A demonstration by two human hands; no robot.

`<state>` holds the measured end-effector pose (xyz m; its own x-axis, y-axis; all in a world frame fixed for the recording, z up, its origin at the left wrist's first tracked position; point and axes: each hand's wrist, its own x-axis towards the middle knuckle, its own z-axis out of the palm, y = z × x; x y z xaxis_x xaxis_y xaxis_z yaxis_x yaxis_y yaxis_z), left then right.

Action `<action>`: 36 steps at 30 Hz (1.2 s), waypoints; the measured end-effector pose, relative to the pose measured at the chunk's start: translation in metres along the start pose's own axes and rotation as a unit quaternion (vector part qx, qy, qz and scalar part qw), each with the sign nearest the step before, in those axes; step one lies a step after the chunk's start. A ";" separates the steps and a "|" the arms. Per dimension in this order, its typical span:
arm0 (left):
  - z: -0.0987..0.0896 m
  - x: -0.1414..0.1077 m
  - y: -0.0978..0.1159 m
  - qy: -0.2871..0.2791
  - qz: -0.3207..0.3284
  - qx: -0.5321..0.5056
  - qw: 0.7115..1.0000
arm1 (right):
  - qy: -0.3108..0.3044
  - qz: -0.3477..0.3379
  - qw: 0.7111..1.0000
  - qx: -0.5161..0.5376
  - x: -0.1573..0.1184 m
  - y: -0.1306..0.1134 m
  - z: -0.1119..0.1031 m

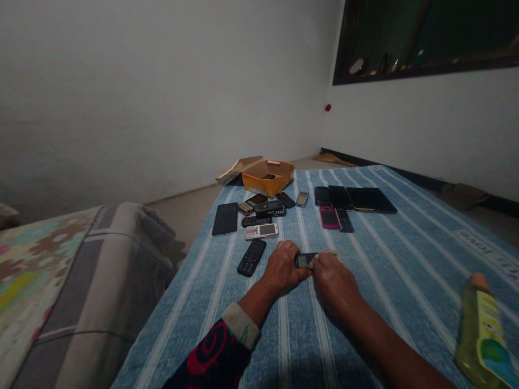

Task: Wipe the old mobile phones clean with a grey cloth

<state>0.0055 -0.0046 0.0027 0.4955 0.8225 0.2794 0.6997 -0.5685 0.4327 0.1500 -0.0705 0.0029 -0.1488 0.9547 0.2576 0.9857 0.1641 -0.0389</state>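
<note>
1. Our left hand (286,265) grips one end of a small dark phone with a grey-green screen (303,261); it lies between both hands, above the blue, white-striped cloth (377,302).
2. Our right hand (335,283) pinches a pale, crumpled wipe (330,253) against the phone's other end.
3. The phone could twist free, we judge, if the right hand presses harder than the left steadies it.
4. The black, bar-shaped keypad phone (251,257), just beside our left hand, could be nudged by a sideways knuckle.
5. The clear plastic bottle of yellow-green liquid (468,329), at lower right, could tip if our right arm swings outward.
6. Counted: two hands, one held phone, one wipe, one bottle, one open orange cardboard box (265,186).
7. To the right: four flat black devices (339,197) in a row, one pink-framed phone (329,217), one dark keypad phone (344,221).
8. To the left: one black tablet-like slab (225,219), one white-and-pink phone (261,231); overlapping phones behind defy an exact count.
</note>
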 end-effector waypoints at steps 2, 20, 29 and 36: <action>0.000 0.000 0.000 -0.002 -0.002 -0.002 1.000 | 0.022 -0.002 1.000 0.018 0.006 0.006 0.002; -0.001 0.000 0.001 -0.004 -0.001 0.010 1.000 | 0.001 0.039 0.999 0.006 0.002 0.007 -0.006; -0.001 0.001 0.001 -0.001 0.008 0.009 1.000 | 0.026 0.000 0.999 -0.031 0.005 0.004 0.010; 0.000 -0.001 0.000 0.000 0.006 0.011 1.000 | -0.042 0.010 0.997 -0.057 -0.006 -0.003 -0.004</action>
<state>0.0053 -0.0052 0.0028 0.5049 0.8150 0.2843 0.7047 -0.5794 0.4096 0.1484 -0.0777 0.0056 -0.1301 0.9759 0.1751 0.9905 0.1200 0.0671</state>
